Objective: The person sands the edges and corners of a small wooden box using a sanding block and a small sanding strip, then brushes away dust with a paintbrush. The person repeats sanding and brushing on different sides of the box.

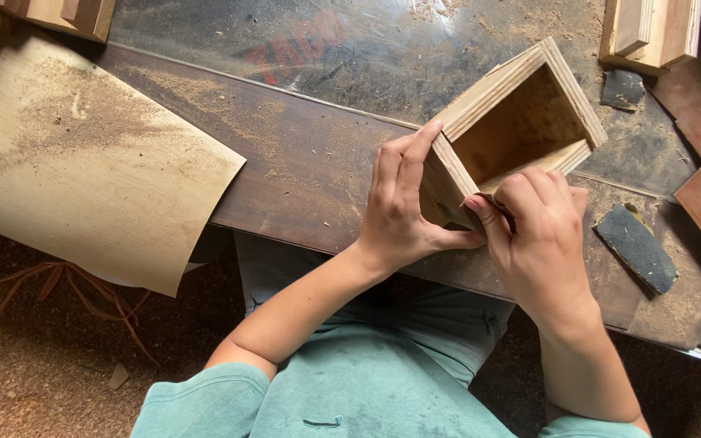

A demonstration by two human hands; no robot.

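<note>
An open wooden box (pixel 521 122), square and made of pale plywood, is tilted on its near corner on the dark board (pixel 302 162), its opening turned up toward the camera. The near wall is being worked. The left hand (pixel 403 203) is pressed flat against the box's left outer face, fingers closed together and extended, thumb hooked underneath toward the lower edge, so the box is braced rather than clamped. The right hand (pixel 537 235) is curled over the near rim, fingers bent tight; something small seems to be pinched under the fingertips, but what it is cannot be told.

For clean work here, the box would best be kept steady by the left palm while short, even strokes are run along the edge, with pressure kept light at the corner joint.

Just right of the hands a dark sanding pad (pixel 636 247) is lying. Sawdust is scattered across the board, and a curled veneer sheet (pixel 83 162) overhangs at left.
</note>
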